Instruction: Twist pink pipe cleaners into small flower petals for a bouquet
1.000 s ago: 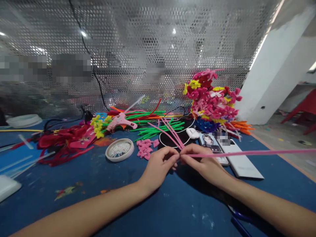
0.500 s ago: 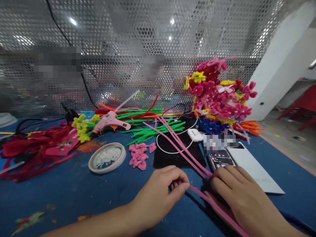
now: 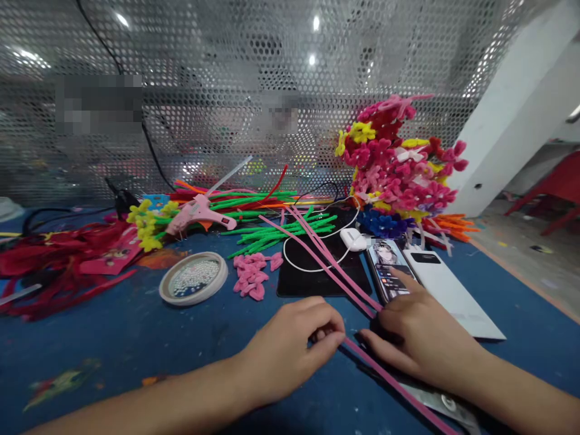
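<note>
Just in front of the black tablet (image 3: 294,283), the left hand's grip (image 3: 296,347) is narrow, thumb and forefinger pinching a long pink fuzzy stem (image 3: 385,371); 1 end is hidden at the fingers, the other cut off by the bottom edge of the view. To the tablet's front right, the right hand's grip (image 3: 419,320) has its forefinger over a phone (image 3: 383,260) and its thumb apart; whether the curled fingers hold anything, I cannot tell. More pink stems (image 3: 336,264) slant across the tablet and vanish at those fingers. A metal tool (image 3: 446,402), farther to the tablet's front right, is partly covered by the right wrist and hard to identify.

All these pink stems look slim, soft and evenly coloured.

Just right of the tablet, the phone's screen shows a drawn figure, its lettering too small to read. Left of the tablet, small pink pieces (image 3: 251,275) and a round dish (image 3: 194,301) of pale beads sit on the blue counter (image 3: 149,338). Farther left, a pink card (image 3: 111,257) bears an unreadable print.
</note>
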`<state>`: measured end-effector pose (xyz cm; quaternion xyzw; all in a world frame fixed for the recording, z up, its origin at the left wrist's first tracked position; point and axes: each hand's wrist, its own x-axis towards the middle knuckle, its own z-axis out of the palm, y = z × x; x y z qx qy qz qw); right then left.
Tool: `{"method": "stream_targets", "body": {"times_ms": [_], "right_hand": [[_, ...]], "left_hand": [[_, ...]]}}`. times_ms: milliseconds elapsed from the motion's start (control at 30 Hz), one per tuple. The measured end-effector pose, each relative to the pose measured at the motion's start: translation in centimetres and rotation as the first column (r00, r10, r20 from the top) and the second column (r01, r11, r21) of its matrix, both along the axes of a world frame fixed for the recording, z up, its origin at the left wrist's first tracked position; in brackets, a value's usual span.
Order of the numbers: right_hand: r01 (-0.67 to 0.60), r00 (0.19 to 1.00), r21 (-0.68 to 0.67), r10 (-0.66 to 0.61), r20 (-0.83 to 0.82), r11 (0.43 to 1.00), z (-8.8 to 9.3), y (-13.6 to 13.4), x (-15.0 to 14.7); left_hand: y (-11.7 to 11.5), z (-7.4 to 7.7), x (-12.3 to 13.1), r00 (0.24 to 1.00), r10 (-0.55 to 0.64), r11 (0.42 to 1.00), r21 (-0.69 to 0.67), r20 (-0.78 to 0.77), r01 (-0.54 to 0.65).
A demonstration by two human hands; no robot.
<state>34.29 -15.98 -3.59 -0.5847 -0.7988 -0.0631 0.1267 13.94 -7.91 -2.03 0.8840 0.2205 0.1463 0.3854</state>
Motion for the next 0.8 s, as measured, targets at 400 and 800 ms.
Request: {"method": "stream_targets", "body": {"times_ms": [400,800], "right_hand": [[0.09,0.981,-0.066,-0.1,-0.169,0.994,0.27,-0.31,0.45],[0.115,0.963,-0.11,-0.138,-0.233,0.987,0.15,-0.25,0.59]], "left_hand": [[0.08,-0.05,-0.16,0.999,-0.036,0.999,0.018,-0.006,0.036],[0.08,-0.15,-0.15,0.999,-0.042,0.999,0.019,-0.009,0.042]]}}
